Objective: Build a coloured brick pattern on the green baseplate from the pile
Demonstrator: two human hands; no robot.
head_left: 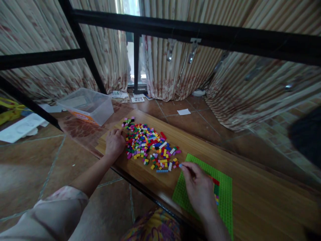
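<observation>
A spread-out pile of small toy building bricks (144, 139) in many colours lies on the wooden tabletop. My left hand (115, 143) rests at the pile's left edge with its fingers curled; what they hold, if anything, is hidden. Over the green baseplate (227, 195), my right hand (198, 184) pinches a small light blue brick (180, 165) between thumb and forefinger, near the pile's right end. Red, green, yellow and blue bricks (216, 182) sit on the baseplate, partly covered by my right hand. A long light blue brick (162, 171) lies at the pile's front.
A clear plastic box (100, 108) with an orange label stands beyond the pile on the left. Black metal bars (160, 25) cross above the table. Behind hang striped curtains (173, 73). A white sheet (184, 111) lies on the tiled floor.
</observation>
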